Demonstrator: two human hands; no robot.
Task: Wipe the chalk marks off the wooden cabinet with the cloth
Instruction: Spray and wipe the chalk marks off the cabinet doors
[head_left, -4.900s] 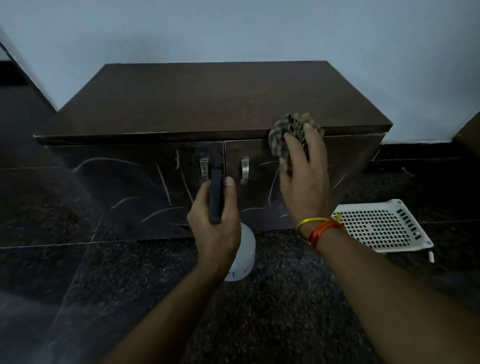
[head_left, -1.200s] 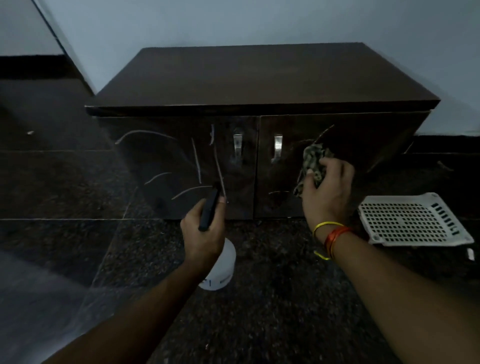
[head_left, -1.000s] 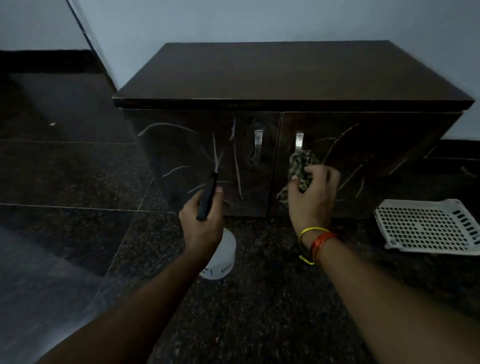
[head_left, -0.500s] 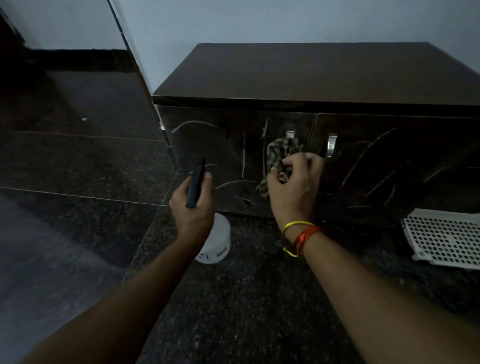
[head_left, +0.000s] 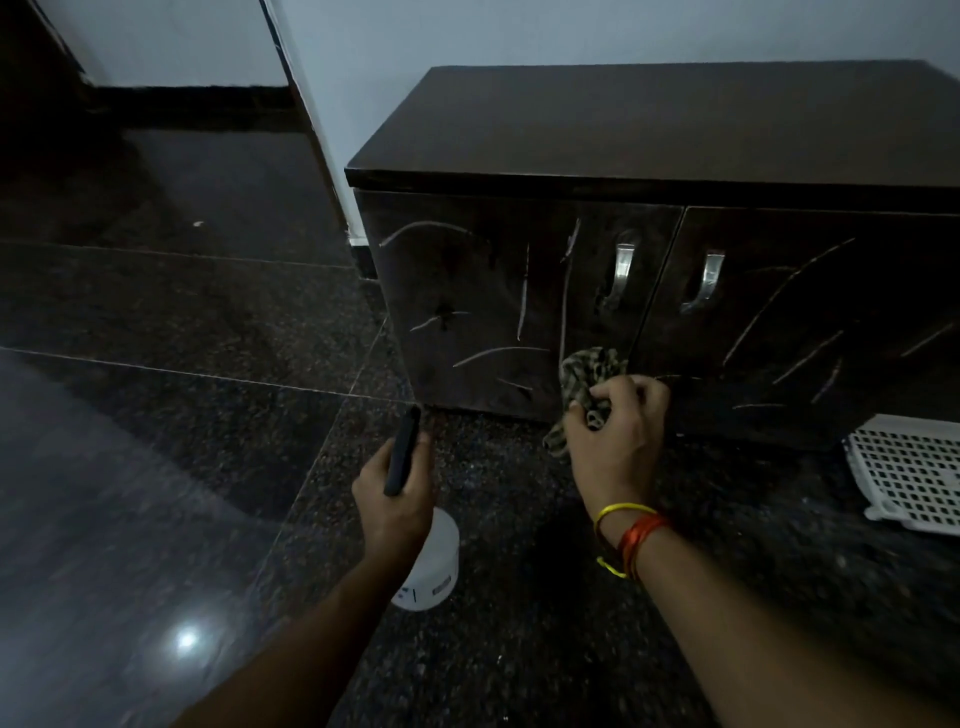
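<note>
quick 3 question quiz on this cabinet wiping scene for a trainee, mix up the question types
1. True or false: the right hand grips the cloth low against the cabinet front.
2. The left hand holds: A) spray bottle B) brush C) nothing.
3. Fill in: chalk marks show on ____ doors.

Key: 1 true; 2 A; 3 both.

Dark speckled floor (head_left: 519, 649), polished, with a bright glint of light down at seven o'clock. The cabinet (head_left: 649, 130) stands on it up at one o'clock, against the wall. A white perforated tray (head_left: 909, 473) lies flat at three o'clock, just beside the cabinet's base. A small pale speck (head_left: 198, 224) sits out at ten o'clock.
</note>
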